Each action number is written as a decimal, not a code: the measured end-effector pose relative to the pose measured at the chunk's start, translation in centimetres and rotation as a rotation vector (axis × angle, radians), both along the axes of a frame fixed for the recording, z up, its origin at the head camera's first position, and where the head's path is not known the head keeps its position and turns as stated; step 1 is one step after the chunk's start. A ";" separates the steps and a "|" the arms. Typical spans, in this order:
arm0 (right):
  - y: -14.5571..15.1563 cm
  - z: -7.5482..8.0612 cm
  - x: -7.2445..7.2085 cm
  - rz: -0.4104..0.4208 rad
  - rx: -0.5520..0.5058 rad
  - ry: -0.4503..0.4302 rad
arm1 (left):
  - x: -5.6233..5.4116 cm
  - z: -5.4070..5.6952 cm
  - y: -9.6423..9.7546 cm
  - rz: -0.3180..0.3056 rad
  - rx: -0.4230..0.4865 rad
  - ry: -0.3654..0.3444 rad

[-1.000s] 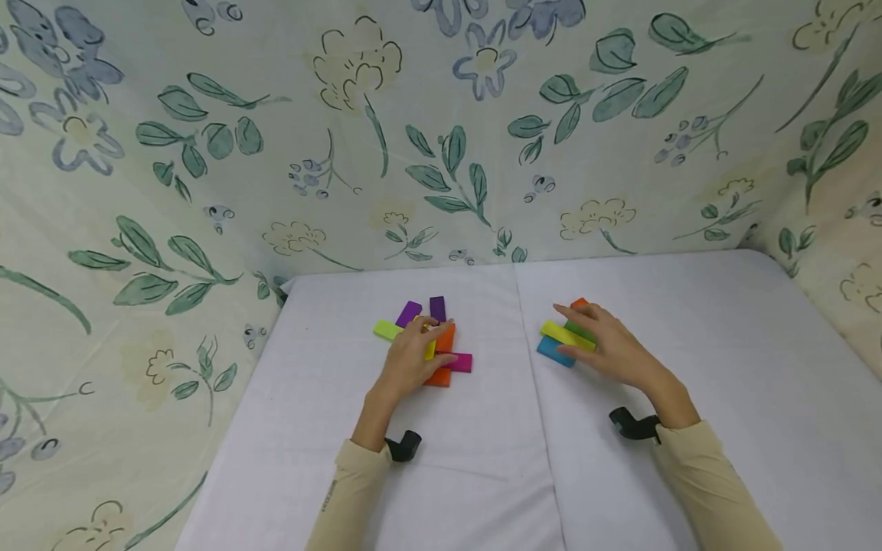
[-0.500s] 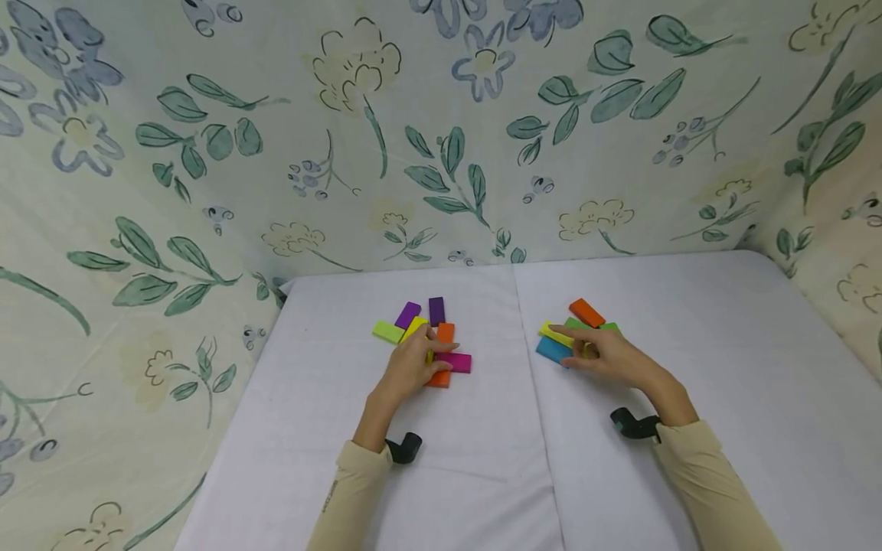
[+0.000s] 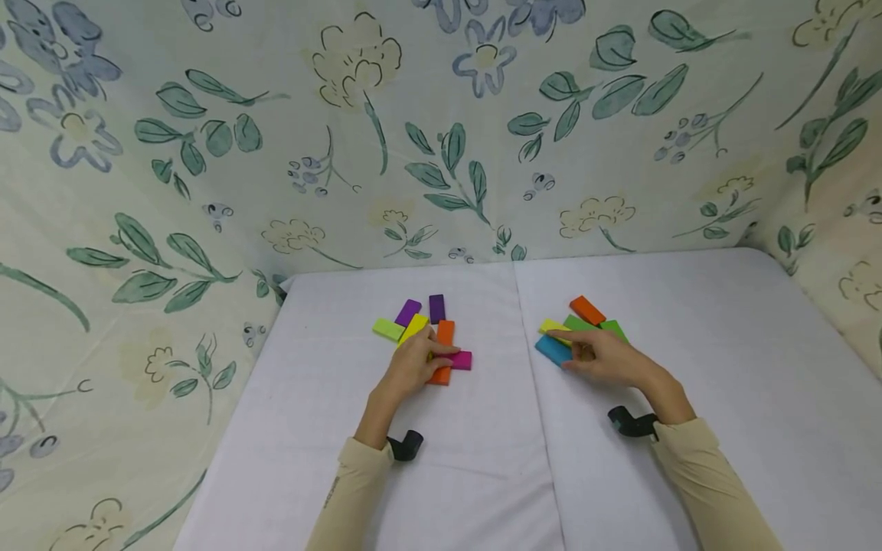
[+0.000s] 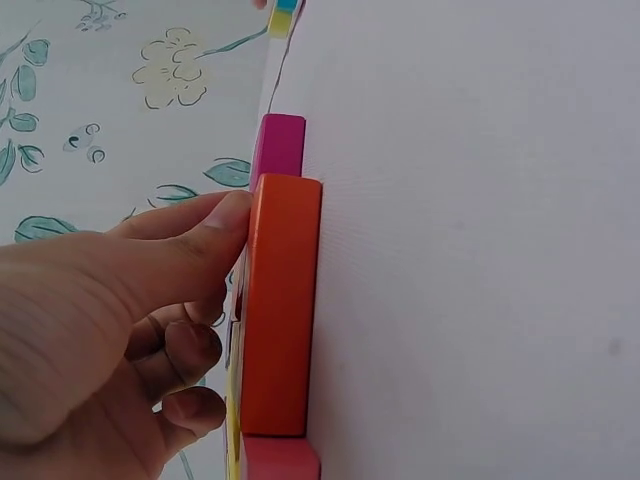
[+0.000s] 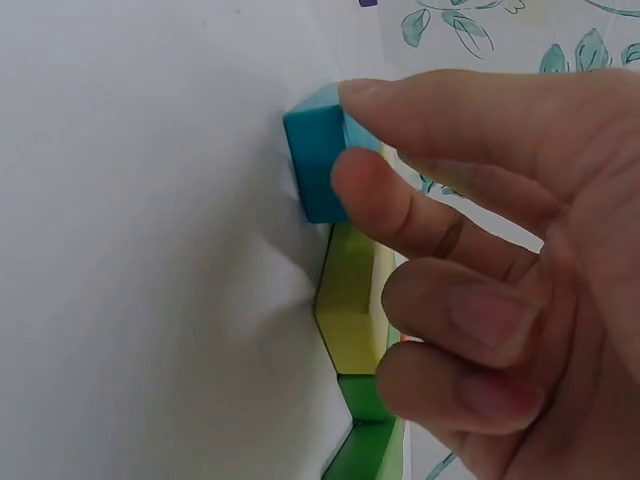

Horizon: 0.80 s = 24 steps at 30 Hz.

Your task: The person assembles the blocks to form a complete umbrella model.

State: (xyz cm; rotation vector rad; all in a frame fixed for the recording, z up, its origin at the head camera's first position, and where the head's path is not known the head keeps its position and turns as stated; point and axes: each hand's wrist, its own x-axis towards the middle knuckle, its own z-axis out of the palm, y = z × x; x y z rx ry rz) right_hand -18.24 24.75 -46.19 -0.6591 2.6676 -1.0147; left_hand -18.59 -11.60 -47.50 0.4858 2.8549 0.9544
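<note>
My left hand (image 3: 411, 361) pinches a magenta block (image 3: 463, 360) between thumb and index finger, its other fingers curled loosely. Close against it lie an orange block (image 3: 445, 334) behind and another orange block (image 4: 282, 310) in front. A yellow block (image 3: 413, 328) shows beyond the knuckles. To the right, my right hand (image 3: 608, 358) has its thumb and index finger on a blue block (image 3: 552, 349), pinching it at the table. In the right wrist view, a yellow block (image 5: 352, 300) and green blocks (image 5: 366, 397) line up beside it, under the curled fingers.
Behind the left hand lie a lime block (image 3: 389, 330), a purple block (image 3: 408, 311) and a dark purple block (image 3: 437, 308). An orange-red block (image 3: 587, 309) sits past the right hand. White cloth covers the table (image 3: 482, 459); a floral curtain (image 3: 386, 207) hangs behind.
My right thumb and index finger have come down from a wide spread onto the blue block, uncovering the orange-red and green blocks. My left fingers have closed on the magenta block.
</note>
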 end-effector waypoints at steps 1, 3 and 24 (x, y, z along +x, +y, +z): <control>-0.1 0.0 0.0 0.002 -0.001 -0.002 | 0.0 0.0 0.0 -0.006 0.010 -0.004; -0.4 -0.2 0.0 0.011 -0.007 -0.005 | 0.0 0.1 0.1 -0.020 0.025 -0.010; -1.5 -1.0 -0.1 -0.005 0.040 -0.034 | 0.1 -0.3 0.3 -0.029 0.032 -0.033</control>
